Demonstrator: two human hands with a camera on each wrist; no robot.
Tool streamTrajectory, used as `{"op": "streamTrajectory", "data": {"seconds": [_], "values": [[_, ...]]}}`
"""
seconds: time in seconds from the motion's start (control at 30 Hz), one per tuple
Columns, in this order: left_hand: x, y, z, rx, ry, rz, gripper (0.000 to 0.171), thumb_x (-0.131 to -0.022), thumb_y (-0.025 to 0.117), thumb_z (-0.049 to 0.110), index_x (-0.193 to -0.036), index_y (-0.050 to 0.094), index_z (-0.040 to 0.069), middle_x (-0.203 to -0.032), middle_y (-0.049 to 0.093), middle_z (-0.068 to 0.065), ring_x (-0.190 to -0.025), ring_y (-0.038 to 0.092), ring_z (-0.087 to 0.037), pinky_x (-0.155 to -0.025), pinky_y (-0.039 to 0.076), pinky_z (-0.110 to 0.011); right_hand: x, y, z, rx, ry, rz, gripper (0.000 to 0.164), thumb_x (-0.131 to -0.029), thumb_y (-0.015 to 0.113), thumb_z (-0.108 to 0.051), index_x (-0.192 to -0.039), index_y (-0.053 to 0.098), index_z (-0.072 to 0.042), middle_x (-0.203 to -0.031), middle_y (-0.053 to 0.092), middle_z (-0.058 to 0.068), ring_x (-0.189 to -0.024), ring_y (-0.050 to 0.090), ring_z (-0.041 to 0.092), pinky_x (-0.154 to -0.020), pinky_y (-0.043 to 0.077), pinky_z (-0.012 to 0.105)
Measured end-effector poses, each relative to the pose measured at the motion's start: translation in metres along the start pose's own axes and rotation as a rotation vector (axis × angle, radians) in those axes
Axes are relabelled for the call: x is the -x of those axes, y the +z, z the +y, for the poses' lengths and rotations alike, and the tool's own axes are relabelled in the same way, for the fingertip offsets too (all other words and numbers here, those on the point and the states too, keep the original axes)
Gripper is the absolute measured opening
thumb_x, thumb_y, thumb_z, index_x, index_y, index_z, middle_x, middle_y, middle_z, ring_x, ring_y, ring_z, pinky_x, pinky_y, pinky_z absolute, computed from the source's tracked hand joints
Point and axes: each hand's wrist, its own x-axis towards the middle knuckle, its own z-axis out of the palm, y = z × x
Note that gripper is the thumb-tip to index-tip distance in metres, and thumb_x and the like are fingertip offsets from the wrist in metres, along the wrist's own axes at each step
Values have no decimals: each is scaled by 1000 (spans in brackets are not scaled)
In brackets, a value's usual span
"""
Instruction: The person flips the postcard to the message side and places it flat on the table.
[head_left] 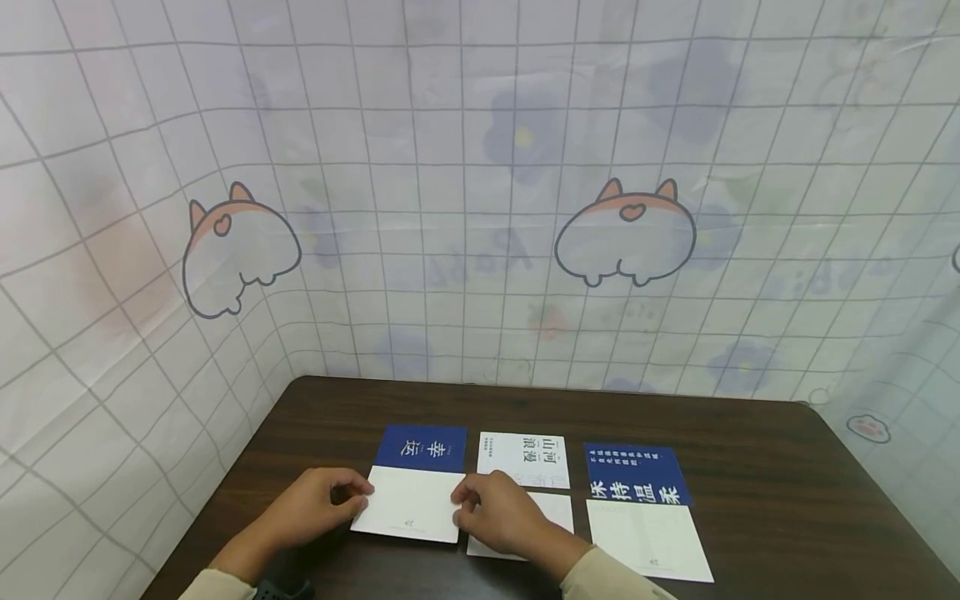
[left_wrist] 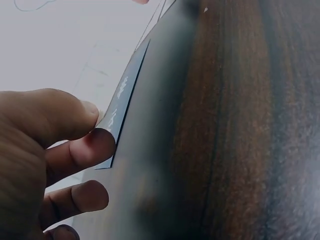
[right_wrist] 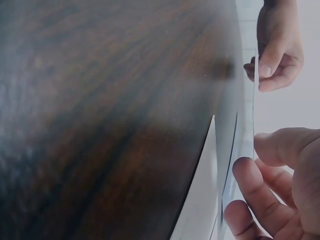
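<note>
A white card [head_left: 412,504] with a small printed mark near its lower edge is held level between both hands. My left hand [head_left: 315,504] pinches its left edge between thumb and index finger, as the left wrist view also shows at the thumb [left_wrist: 65,112]. On the opposite edge, my right hand [head_left: 504,515] pinches it with thumb and fingers [right_wrist: 247,172]. The right wrist view shows the card raised off the tabletop. Just beyond lies a blue card [head_left: 420,448] with white characters. The right hand and forearm partly cover another white card [head_left: 553,507].
Behind that covered card lies a white card with dark characters [head_left: 525,460]. To the right are a blue card with white characters [head_left: 637,475] and a plain white card [head_left: 652,537]. All rest on a dark wooden table [head_left: 795,500]; a grid-patterned curtain [head_left: 465,208] hangs behind.
</note>
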Motion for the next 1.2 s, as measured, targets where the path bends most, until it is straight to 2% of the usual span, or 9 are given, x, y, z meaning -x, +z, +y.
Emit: {"op": "streamTrajectory", "data": {"seconds": [0.4, 0.73, 0.93, 1.07, 1.2], "values": [[-1, 4, -4, -38, 19, -16, 8, -93, 76, 25, -101, 77, 22, -88, 67, 19, -83, 61, -3, -75, 52, -32, 0, 5, 0, 118, -17, 11, 11, -81, 78, -17, -92, 76, -18, -71, 56, -18, -72, 48, 4, -65, 44, 25], [-1, 6, -1, -142, 79, 1, 8, -90, 78, 21, -97, 79, 21, -87, 68, 22, -81, 61, 0, -72, 53, -32, 0, 7, 0, 184, -30, 7, 10, -81, 78, -18, -91, 77, -19, -72, 59, -18, -72, 47, 2, -66, 44, 24], [2, 8, 0, -258, 92, 23, 7, -90, 79, 27, -97, 80, 26, -86, 66, 26, -83, 58, -2, -81, 50, -43, -1, 8, 0, 239, -51, 4, 11, -81, 78, -19, -92, 78, -20, -71, 60, -19, -73, 46, 2, -68, 44, 23], [2, 9, 2, -307, 99, 25, 7, -90, 79, 29, -97, 80, 28, -89, 68, 24, -86, 60, -7, -87, 47, -52, -1, 8, -1, 272, -62, 7, 11, -81, 79, -21, -92, 78, -21, -70, 59, -20, -72, 45, 2, -66, 42, 22], [2, 8, 4, -350, 112, 25, 7, -90, 79, 28, -97, 80, 28, -92, 70, 22, -88, 61, -9, -88, 47, -53, -1, 8, -2, 288, -79, 14, 10, -81, 79, -21, -91, 79, -20, -69, 58, -19, -70, 44, 3, -64, 40, 22]]}}
